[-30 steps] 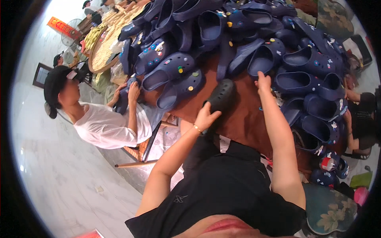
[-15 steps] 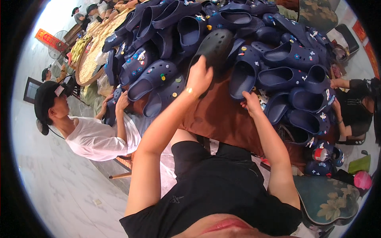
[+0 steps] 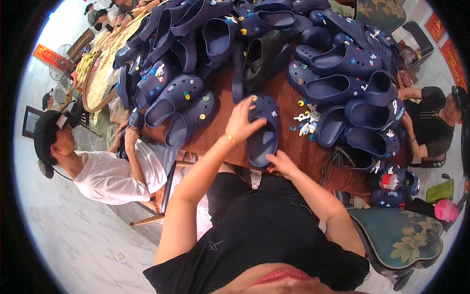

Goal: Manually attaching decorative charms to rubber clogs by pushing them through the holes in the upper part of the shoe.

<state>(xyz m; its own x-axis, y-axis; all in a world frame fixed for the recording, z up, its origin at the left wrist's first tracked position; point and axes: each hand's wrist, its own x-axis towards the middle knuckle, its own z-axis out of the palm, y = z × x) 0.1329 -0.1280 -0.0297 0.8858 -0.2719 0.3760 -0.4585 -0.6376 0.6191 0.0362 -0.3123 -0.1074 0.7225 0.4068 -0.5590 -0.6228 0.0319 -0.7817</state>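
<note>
A navy clog [image 3: 262, 139] with small charms on its toe is in front of me at the near table edge, toe pointing away. My right hand [image 3: 283, 164] pinches its heel rim. Over the clog's left side is my left hand [image 3: 242, 122], fingers stretched out and thumb apart, touching or just above the upper. Farther back, a black clog [image 3: 260, 61] lies among the navy ones, its opening facing me. Loose charms [image 3: 307, 122], white, blue and yellow, lie on the brown tablecloth [image 3: 215, 142] right of the clog.
Navy clogs [image 3: 345, 59] are heaped across the back and right. A person in white [image 3: 112, 171] at left handles a clog; another in black [image 3: 431, 122] sits at right. A round tray [image 3: 95, 93] stands back left, a padded stool [image 3: 396, 240] lower right.
My left hand has let go of the black clog, now among the pile, and come to the navy clog. My right hand has drawn that navy clog nearer and leftward.
</note>
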